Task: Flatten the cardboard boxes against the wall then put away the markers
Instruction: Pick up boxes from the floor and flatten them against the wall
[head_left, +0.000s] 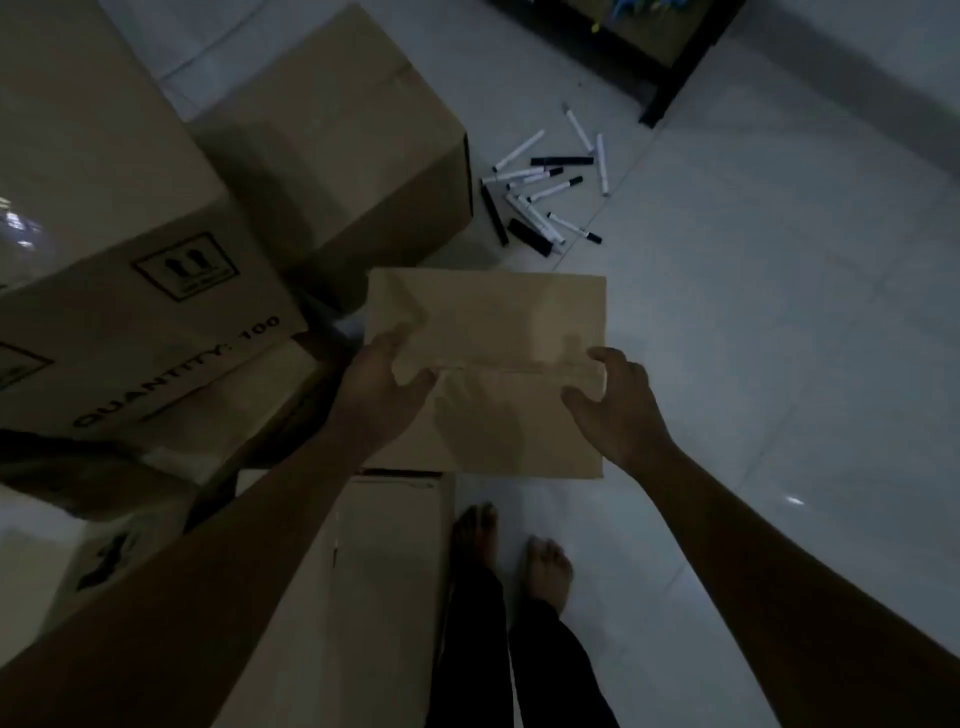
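We hold the small cardboard box above the tiled floor, just right of the printed carton. Left hand pinches its left edge at the taped seam, thumb on top; right hand is spread, fingertips at the right edge, contact unclear. We judge it light, stiff at the corners, yielding along the seam: grip there. The carton reads "QUANTITY: 100" with an up-arrows mark. Markers lie scattered beyond the box.
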